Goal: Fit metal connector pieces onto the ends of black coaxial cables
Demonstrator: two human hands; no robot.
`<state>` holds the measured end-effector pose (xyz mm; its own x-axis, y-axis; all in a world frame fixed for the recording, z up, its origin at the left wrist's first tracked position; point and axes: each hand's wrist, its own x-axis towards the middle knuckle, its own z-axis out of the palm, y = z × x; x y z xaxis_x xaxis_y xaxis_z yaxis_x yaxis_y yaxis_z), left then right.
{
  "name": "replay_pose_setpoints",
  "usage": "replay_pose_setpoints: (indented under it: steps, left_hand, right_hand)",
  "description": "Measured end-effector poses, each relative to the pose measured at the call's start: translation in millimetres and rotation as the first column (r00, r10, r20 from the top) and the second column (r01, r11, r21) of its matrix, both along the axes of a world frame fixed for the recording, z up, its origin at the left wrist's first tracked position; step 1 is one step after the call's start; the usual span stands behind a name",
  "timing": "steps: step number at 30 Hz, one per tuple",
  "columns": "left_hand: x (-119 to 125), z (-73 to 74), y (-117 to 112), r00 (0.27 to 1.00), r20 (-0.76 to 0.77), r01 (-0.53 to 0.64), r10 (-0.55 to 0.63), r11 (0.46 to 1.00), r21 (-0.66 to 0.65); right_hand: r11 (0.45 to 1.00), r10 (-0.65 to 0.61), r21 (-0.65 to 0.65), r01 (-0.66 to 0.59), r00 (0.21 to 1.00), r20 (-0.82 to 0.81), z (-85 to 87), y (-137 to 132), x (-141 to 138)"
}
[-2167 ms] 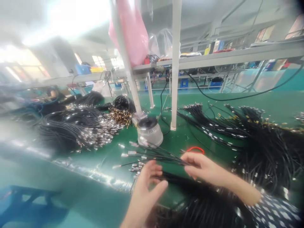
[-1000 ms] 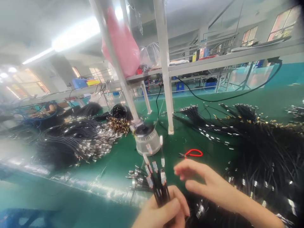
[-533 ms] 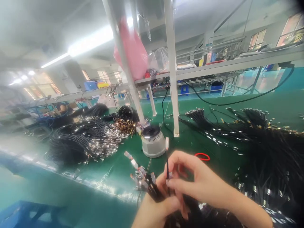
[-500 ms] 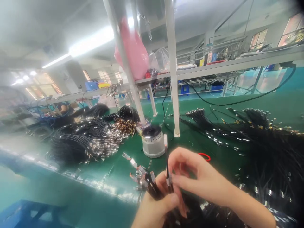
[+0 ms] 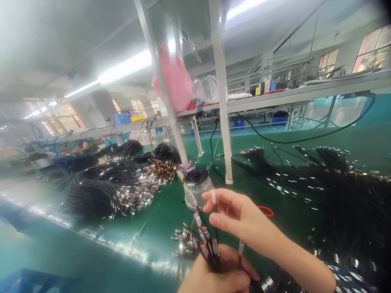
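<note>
Where a white round device with a dark top and slotted collar (image 5: 197, 189) is set on a green tabletop (image 5: 149, 236), two bare hands are seen just in front of it. By the left hand (image 5: 224, 273), a bunch of black cables (image 5: 211, 255) with silver metal tips is clamped in curled fingers, directly in front of the device. The right hand (image 5: 244, 215) is raised just in front of the device's right side, its thumb and forefinger parted. One separate cable tip (image 5: 213, 196) is seen upright against that forefinger; whether it is touched cannot be told.

Half a second earlier, the bunch was tipped to the left and a single cable was worked at by closed right fingertips; now the bunch is held more upright, and the right thumb and forefinger have been drawn apart. A second cluster of metal cable ends (image 5: 185, 241), earlier hidden behind the bunch, is now revealed in front of the device, slightly left.

To the right of the device, a red tool handle (image 5: 266, 211) is partly covered by the right hand. A large heap of black cables (image 5: 348, 207) is spread farther right, and another silver-tipped pile (image 5: 110, 185) is laid left of the device.
</note>
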<state>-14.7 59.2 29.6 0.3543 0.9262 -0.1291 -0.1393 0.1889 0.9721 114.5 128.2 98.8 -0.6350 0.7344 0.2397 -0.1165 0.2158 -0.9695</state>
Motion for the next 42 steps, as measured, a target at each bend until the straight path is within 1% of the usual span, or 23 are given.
replay_pose_setpoints:
  steps: [2, 5, 6, 7, 8, 9, 10, 12, 14, 16, 18, 21, 22, 25, 28, 30, 34, 35, 36, 39, 40, 42]
  left_hand:
    - [1.5, 0.7, -0.7, 0.999, -0.045, 0.005, -0.005, 1.0, 0.0]
    - [3.9, 0.9, -1.0, 0.998, -0.065, 0.013, -0.012, 1.0, 0.019]
    - [4.4, 0.7, -1.1, 0.998, -0.066, 0.011, -0.01, 1.0, 0.012]
    - [4.7, 0.3, -1.2, 0.998, -0.059, 0.001, -0.001, 1.0, -0.001]
    - [5.0, -0.3, -1.5, 0.999, -0.035, -0.01, 0.01, 1.0, -0.014]
    - [5.2, -0.9, -1.7, 0.999, 0.015, -0.03, 0.03, 0.999, -0.021]
    - [5.4, -1.4, -2.1, 0.996, 0.075, -0.05, 0.052, 0.999, -0.021]
    - [5.5, -1.6, -3.4, 0.981, 0.175, -0.083, 0.083, 0.997, -0.004]
    - [5.5, -0.5, -5.3, 0.975, 0.208, -0.081, 0.078, 0.997, 0.006]
    - [5.2, 1.2, -7.3, 0.975, 0.21, -0.077, 0.075, 0.997, 0.003]
    - [4.7, 2.5, -8.9, 0.968, 0.228, -0.106, 0.101, 0.994, 0.011]
    - [2.9, 3.4, -9.3, 0.956, 0.252, -0.155, 0.148, 0.988, 0.009]
    - [2.1, 3.7, -9.0, 0.953, 0.26, -0.163, 0.158, 0.987, 0.0]
    - [0.3, 4.9, -8.1, 0.941, 0.27, -0.204, 0.203, 0.979, -0.026]
    - [0.4, 5.9, -8.3, 0.936, 0.26, -0.234, 0.235, 0.972, -0.038]
    - [1.3, 6.4, -8.8, 0.939, 0.259, -0.224, 0.227, 0.974, -0.043]
    - [2.4, 7.2, -7.0, 0.95, 0.253, -0.177, 0.184, 0.983, -0.05]
    - [2.4, 7.0, -5.8, 0.952, 0.255, -0.163, 0.17, 0.985, -0.049]
    - [2.3, 6.5, -4.6, 0.953, 0.26, -0.148, 0.156, 0.988, -0.05]
    - [2.0, 4.0, -2.1, 0.954, 0.269, -0.119, 0.133, 0.991, -0.066]
    - [2.0, 3.0, -2.1, 0.955, 0.264, -0.118, 0.133, 0.99, -0.075]
    - [2.2, 1.0, -3.4, 0.959, 0.245, -0.12, 0.139, 0.989, -0.089]
  right_hand:
    - [0.995, 0.075, -0.066, -0.078, 0.996, -0.047, 1.0, 0.6, -3.2]
    - [0.986, 0.087, -0.126, -0.113, 0.978, -0.192, 7.2, 0.7, -5.8]
    - [0.981, 0.112, -0.133, -0.143, 0.969, -0.222, 9.5, 0.9, -5.6]
    - [0.97, 0.167, -0.134, -0.202, 0.957, -0.236, 11.3, 1.3, -4.8]
    - [0.957, 0.229, -0.126, -0.263, 0.945, -0.233, 12.6, 1.8, -3.5]
    - [0.952, 0.259, -0.109, -0.286, 0.943, -0.211, 13.0, 2.6, -2.1]
    - [0.959, 0.251, -0.087, -0.269, 0.952, -0.178, 12.7, 3.4, -0.6]
    - [0.981, 0.184, -0.051, -0.19, 0.978, -0.096, 10.0, 5.2, 2.0]
    - [0.985, 0.164, -0.055, -0.165, 0.986, -0.017, 6.5, 7.2, 4.4]
    - [0.98, 0.185, -0.073, -0.183, 0.982, 0.021, 4.5, 9.6, 7.4]
    - [0.981, 0.182, -0.072, -0.178, 0.982, 0.044, 4.8, 12.5, 11.9]
    - [0.963, 0.266, -0.062, -0.262, 0.962, 0.06, 5.6, 16.7, 20.1]
    - [0.962, 0.272, -0.048, -0.27, 0.961, 0.054, 4.8, 17.5, 22.4]
    - [0.982, 0.187, -0.023, -0.186, 0.981, 0.041, -3.3, 15.5, 25.3]
    - [0.986, 0.15, -0.086, -0.145, 0.987, 0.053, -14.8, 8.1, 22.2]
    - [0.989, 0.12, -0.097, -0.115, 0.992, 0.047, -19.7, 4.2, 20.0]
    - [0.998, -0.055, 0.0, 0.055, 0.998, 0.042, -21.4, 7.8, 19.2]
    - [0.998, -0.06, 0.009, 0.06, 0.997, 0.054, -21.4, 9.9, 18.4]
    - [0.999, -0.034, 0.004, 0.034, 0.997, 0.075, -21.6, 11.4, 16.9]
    - [0.995, 0.09, -0.047, -0.084, 0.986, 0.142, -21.7, 9.2, 6.9]
    - [0.993, 0.112, -0.05, -0.106, 0.982, 0.154, -21.3, 6.3, 2.4]
    - [0.994, 0.106, -0.002, -0.107, 0.981, 0.162, -19.7, 0.1, -6.6]
